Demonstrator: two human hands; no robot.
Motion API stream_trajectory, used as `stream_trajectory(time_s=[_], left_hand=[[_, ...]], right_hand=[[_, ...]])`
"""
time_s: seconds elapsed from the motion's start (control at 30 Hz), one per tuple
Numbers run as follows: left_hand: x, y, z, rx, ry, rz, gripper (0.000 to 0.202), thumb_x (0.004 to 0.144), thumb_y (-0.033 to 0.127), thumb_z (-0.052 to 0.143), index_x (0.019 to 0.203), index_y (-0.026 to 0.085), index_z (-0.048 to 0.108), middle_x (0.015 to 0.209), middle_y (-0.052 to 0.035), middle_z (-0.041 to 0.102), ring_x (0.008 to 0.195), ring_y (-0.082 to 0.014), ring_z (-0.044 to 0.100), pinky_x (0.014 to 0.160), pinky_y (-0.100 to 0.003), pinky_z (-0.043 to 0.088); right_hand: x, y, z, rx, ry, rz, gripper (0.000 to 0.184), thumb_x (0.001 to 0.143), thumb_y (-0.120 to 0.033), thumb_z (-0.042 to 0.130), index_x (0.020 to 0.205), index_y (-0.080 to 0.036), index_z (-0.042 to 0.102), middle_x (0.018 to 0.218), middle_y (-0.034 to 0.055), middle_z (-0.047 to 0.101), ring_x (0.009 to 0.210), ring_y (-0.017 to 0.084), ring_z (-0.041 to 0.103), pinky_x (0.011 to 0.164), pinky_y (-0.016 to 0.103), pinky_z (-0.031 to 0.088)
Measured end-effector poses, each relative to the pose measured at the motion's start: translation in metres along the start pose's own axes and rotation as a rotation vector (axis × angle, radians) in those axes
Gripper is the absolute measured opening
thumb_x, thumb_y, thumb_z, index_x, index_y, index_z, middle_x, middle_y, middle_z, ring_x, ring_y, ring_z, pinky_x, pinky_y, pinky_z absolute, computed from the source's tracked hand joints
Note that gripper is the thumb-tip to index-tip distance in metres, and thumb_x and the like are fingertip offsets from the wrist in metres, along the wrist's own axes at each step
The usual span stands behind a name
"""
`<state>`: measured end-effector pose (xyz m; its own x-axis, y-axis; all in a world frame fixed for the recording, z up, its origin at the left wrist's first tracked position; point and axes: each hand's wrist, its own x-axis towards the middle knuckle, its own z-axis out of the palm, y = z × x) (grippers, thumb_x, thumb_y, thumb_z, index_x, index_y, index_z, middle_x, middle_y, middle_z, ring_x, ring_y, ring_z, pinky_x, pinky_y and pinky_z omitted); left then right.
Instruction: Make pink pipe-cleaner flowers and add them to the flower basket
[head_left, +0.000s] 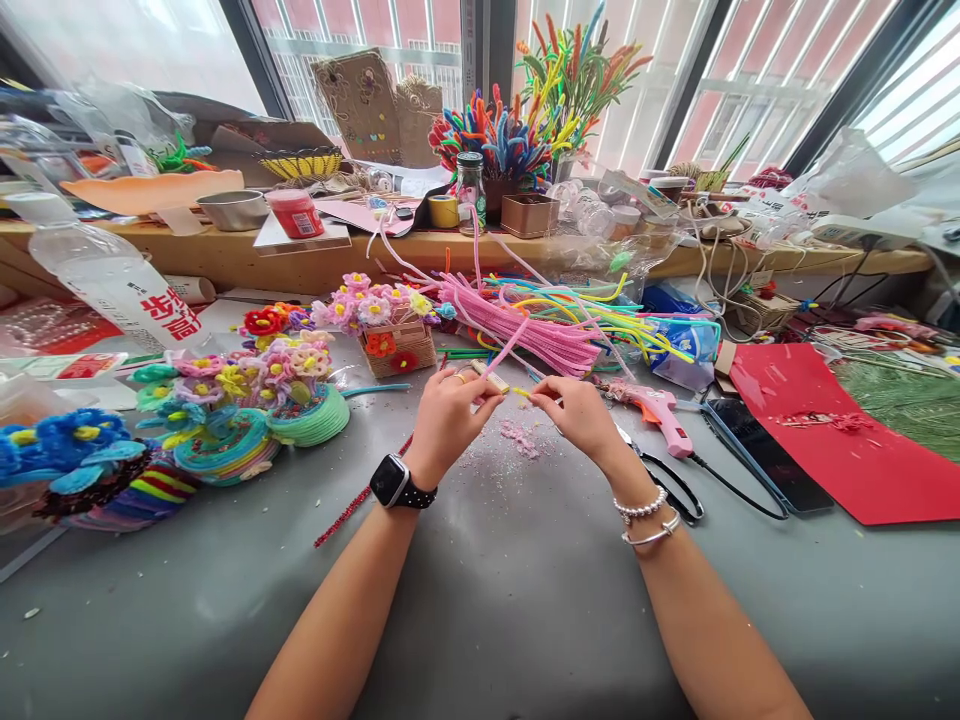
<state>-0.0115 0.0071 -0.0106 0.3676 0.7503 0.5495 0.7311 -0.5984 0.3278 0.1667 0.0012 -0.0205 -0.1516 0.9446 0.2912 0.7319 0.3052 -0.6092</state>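
Observation:
My left hand (448, 415), with a black watch on its wrist, is closed in a pinch on a pink pipe cleaner (508, 349) that rises up and to the right. My right hand (577, 412), with bracelets on the wrist, is closed in a pinch on a short yellow piece (523, 392) right beside the left fingertips. Both hands hover over the grey table (487, 580), above a patch of pink fluff scraps (519, 436).
A heap of pink and coloured pipe cleaners (555, 330) lies behind the hands. A pink glue gun (656, 410), scissors (671, 482), a dark phone (757, 450) and red paper (832, 440) sit right. Finished pipe-cleaner flowers (240, 400) stand left.

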Motion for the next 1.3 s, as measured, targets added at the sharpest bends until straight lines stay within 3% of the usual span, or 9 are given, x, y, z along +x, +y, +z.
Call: stream_trajectory(time_s=[0.17, 0.33, 0.43, 0.73, 0.87, 1.1, 1.3], left_hand=[[0.001, 0.001, -0.002, -0.009, 0.023, -0.056, 0.029, 0.078, 0.036, 0.049, 0.06, 0.018, 0.063, 0.058, -0.001, 0.061, 0.058, -0.0121, 0.053, 0.076, -0.03, 0.04], [0.0, 0.0, 0.002, -0.073, -0.023, -0.063, 0.018, 0.075, 0.033, 0.054, 0.072, 0.019, 0.067, 0.07, -0.0016, 0.066, 0.064, -0.013, 0.055, 0.067, -0.026, 0.04], [0.0, 0.001, 0.002, -0.108, -0.091, -0.074, 0.016, 0.074, 0.03, 0.056, 0.07, 0.02, 0.067, 0.067, -0.0008, 0.067, 0.062, -0.0125, 0.055, 0.063, -0.025, 0.04], [0.0, 0.005, 0.003, -0.123, -0.05, -0.006, 0.013, 0.074, 0.029, 0.056, 0.073, 0.021, 0.066, 0.07, 0.0005, 0.067, 0.068, -0.0136, 0.057, 0.073, -0.028, 0.04], [-0.001, 0.004, 0.006, -0.075, 0.019, -0.036, 0.014, 0.074, 0.029, 0.055, 0.07, 0.021, 0.065, 0.069, 0.0002, 0.066, 0.067, -0.0134, 0.056, 0.077, -0.03, 0.039], [-0.002, 0.004, 0.006, -0.078, -0.015, -0.042, 0.019, 0.076, 0.033, 0.052, 0.075, 0.02, 0.067, 0.071, -0.0018, 0.066, 0.067, -0.0143, 0.056, 0.071, -0.029, 0.041], [-0.005, 0.014, 0.015, -0.072, 0.034, -0.045, 0.02, 0.078, 0.026, 0.048, 0.075, 0.019, 0.067, 0.066, -0.0028, 0.063, 0.066, -0.0141, 0.056, 0.072, -0.029, 0.041]], right_hand=[[0.0, 0.002, 0.0, -0.042, -0.024, -0.022, 0.01, 0.076, -0.022, 0.054, 0.075, -0.018, 0.063, 0.072, 0.0029, 0.067, 0.064, 0.014, 0.058, 0.061, 0.025, 0.042], [-0.002, -0.005, 0.002, -0.113, -0.037, -0.227, 0.01, 0.078, -0.018, 0.052, 0.078, -0.016, 0.062, 0.078, 0.0045, 0.065, 0.071, 0.015, 0.055, 0.065, 0.026, 0.041], [-0.002, -0.009, 0.002, -0.156, 0.005, -0.285, 0.01, 0.078, -0.018, 0.052, 0.079, -0.016, 0.062, 0.077, 0.0051, 0.063, 0.071, 0.016, 0.053, 0.067, 0.027, 0.041], [-0.003, -0.015, -0.002, -0.029, 0.073, -0.311, 0.01, 0.079, -0.015, 0.051, 0.082, -0.017, 0.06, 0.079, 0.0045, 0.064, 0.073, 0.015, 0.054, 0.069, 0.026, 0.042], [-0.003, -0.011, -0.001, -0.095, 0.104, -0.269, 0.011, 0.079, -0.019, 0.051, 0.083, -0.017, 0.061, 0.078, 0.0047, 0.064, 0.072, 0.016, 0.055, 0.068, 0.027, 0.041], [-0.004, -0.012, 0.0, -0.162, 0.105, -0.26, 0.012, 0.079, -0.02, 0.05, 0.081, -0.016, 0.061, 0.075, 0.0048, 0.064, 0.072, 0.016, 0.055, 0.066, 0.027, 0.04], [-0.007, -0.018, 0.007, -0.132, 0.249, -0.184, 0.015, 0.079, -0.021, 0.046, 0.073, -0.017, 0.06, 0.072, 0.0056, 0.062, 0.068, 0.017, 0.055, 0.067, 0.029, 0.041]])
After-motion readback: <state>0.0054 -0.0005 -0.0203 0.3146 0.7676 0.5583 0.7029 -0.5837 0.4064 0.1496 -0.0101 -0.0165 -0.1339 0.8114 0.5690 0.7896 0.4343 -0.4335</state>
